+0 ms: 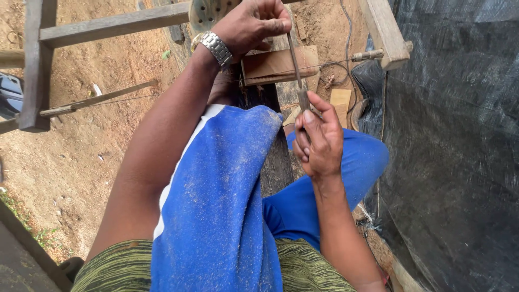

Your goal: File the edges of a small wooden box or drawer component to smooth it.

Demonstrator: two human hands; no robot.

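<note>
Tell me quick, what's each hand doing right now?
Left hand: closed, gripping the top end of the thin metal tool.
Right hand: closed around the lower end of the same tool, above the wooden block.

Perforated round metal piece (pixel 208 12): upper part cut off by the top edge, right side hidden behind the left hand (pixel 250 24); thin metal tool (pixel 296 70): upper end hidden inside that hand, lower end covered by the right hand (pixel 319 141), tip shape not determinable; wooden block (pixel 278 65): left end hidden behind the wrist; dark object (pixel 10 94) at left edge: cut off, kind unclear; wooden frame (pixel 38 65): cut off at the top edge.
</note>
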